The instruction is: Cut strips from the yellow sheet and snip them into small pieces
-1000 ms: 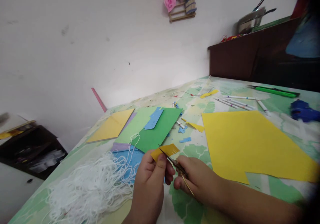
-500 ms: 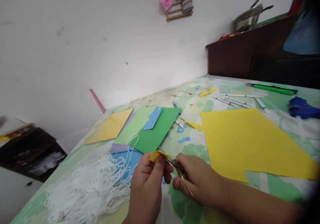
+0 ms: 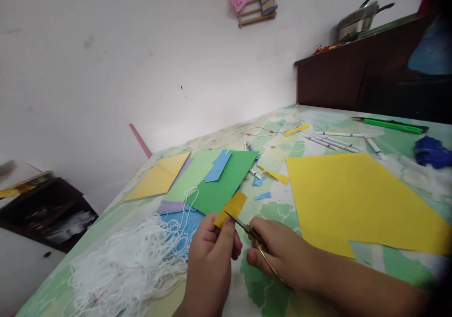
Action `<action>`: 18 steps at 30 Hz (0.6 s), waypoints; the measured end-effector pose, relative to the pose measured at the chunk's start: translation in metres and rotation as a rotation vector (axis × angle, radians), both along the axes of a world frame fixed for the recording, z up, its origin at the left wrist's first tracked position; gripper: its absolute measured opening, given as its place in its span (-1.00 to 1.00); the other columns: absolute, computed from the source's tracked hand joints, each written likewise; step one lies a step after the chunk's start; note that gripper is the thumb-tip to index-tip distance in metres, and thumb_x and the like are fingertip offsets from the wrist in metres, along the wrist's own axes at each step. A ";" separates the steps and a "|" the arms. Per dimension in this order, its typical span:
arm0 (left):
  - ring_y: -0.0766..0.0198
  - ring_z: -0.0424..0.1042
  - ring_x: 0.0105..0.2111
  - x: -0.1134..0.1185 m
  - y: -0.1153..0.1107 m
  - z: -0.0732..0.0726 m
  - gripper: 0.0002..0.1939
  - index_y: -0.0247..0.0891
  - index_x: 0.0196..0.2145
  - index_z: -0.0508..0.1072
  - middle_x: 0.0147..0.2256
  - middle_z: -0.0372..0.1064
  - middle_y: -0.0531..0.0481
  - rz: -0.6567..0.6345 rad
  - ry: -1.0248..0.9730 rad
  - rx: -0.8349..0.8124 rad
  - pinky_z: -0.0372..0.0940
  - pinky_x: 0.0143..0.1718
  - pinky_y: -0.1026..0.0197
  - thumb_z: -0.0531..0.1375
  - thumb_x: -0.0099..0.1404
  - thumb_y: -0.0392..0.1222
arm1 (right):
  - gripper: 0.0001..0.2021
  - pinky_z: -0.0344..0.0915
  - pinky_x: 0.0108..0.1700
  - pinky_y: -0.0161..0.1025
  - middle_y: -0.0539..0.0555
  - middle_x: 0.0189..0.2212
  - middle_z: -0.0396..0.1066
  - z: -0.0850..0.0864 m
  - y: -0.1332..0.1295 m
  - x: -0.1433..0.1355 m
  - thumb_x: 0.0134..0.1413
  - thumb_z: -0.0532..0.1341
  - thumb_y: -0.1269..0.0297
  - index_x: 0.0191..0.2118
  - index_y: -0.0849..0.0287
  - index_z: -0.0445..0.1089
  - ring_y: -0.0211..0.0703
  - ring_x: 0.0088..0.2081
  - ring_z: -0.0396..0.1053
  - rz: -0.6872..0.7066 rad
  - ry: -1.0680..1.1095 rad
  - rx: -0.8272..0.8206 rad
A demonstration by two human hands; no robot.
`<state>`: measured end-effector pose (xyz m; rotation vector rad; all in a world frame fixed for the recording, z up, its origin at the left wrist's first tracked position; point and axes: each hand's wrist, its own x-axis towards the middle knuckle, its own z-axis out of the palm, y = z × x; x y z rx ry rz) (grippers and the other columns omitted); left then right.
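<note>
My left hand (image 3: 213, 251) pinches a small strip of yellow paper (image 3: 236, 205) between thumb and fingers, its far end sticking up. My right hand (image 3: 278, 248) is wrapped round gold-handled scissors (image 3: 259, 241). The dark blades point left and lie against the strip just above my left thumb; whether they are parted is hard to make out. Left of my left hand is a tangled heap of white string (image 3: 123, 265). Beyond the hands lies green paper (image 3: 235, 171) with a blue paper piece (image 3: 218, 166) on it.
A large yellow sheet (image 3: 353, 199) with a notched edge lies on the right. Several markers (image 3: 334, 142), a green box cutter (image 3: 393, 125) and a blue object (image 3: 432, 152) are behind it. Blue scraps (image 3: 262, 196) dot the tablecloth. A yellow board (image 3: 158, 175) lies at left.
The yellow strip has turned up, showing more of its flat face. The scissor blades look closer together than before. Both hands stay nearly in place while the view shifts slightly.
</note>
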<state>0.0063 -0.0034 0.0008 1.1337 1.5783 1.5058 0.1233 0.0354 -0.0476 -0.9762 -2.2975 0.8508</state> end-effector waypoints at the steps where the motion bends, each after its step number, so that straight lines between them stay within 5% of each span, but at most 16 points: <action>1: 0.44 0.09 -0.72 0.000 0.000 0.000 -0.81 -0.24 -0.66 0.18 -0.78 0.11 0.18 -0.010 0.004 -0.005 0.04 -0.66 0.37 0.07 0.04 -0.20 | -0.71 0.03 -0.53 -0.37 0.00 -0.54 0.25 0.000 0.000 0.000 -0.04 0.04 0.03 -0.41 0.19 0.17 -0.27 -0.54 0.14 0.005 0.010 -0.001; 18: 0.46 0.02 -0.73 0.002 -0.001 0.001 -0.84 -0.25 -0.63 0.19 -0.78 0.04 0.20 -0.018 0.000 -0.038 -0.03 -0.69 0.39 0.07 0.03 -0.19 | -0.67 0.09 -0.49 -0.35 0.02 -0.51 0.25 -0.004 0.002 -0.001 -0.01 -0.01 -0.01 -0.40 0.20 0.18 -0.25 -0.51 0.16 0.048 0.030 -0.010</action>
